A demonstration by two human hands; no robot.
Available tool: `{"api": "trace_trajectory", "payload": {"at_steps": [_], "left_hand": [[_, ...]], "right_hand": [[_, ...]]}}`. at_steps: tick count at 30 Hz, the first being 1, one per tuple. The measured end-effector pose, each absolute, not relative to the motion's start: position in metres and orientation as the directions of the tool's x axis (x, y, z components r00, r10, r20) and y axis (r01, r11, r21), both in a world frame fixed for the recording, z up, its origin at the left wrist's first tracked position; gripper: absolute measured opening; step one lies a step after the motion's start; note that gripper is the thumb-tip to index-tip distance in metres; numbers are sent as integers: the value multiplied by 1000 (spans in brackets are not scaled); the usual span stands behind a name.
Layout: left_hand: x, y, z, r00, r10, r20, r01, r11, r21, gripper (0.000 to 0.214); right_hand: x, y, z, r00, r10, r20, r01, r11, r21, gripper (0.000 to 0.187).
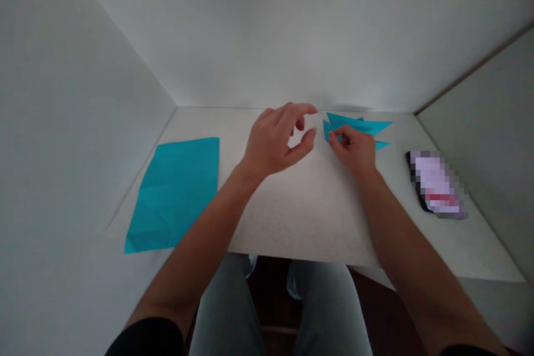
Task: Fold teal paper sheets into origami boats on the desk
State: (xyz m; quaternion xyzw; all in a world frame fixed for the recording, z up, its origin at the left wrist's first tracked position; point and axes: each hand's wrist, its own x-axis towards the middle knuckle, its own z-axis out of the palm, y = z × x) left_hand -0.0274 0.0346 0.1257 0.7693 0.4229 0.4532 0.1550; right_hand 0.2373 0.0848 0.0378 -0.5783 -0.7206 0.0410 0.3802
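Folded blue paper with sharp points lies at the back right of the white table, near the wall. Thumb and fingers of my right hand are pinched together at its left end, and the hand covers its lower middle. I cannot tell whether it is one piece or two. My left hand hovers a little to the left, thumb and fingers apart, with nothing between them. At the table's left side lies a flat sheet of blue paper, creased, with its near corner at the front edge.
A phone with a blurred-out screen lies on the right of the white table. White walls stand at the back and on both sides. My legs are below the front edge.
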Motion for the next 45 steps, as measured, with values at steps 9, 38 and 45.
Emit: {"api": "trace_trajectory", "payload": {"at_steps": [9, 38, 45], "left_hand": [[-181, -124, 87, 110, 963, 244, 933, -185, 309, 98], [-113, 78, 175, 393, 917, 62, 655, -327, 681, 36], [-76, 114, 113, 572, 804, 163, 645, -563, 516, 33]], "right_hand": [[238, 89, 37, -115, 813, 571, 827, 397, -399, 39], [239, 81, 49, -248, 798, 549, 540, 584, -606, 76], [220, 80, 35, -537, 821, 192, 435, 465, -771, 64]]}}
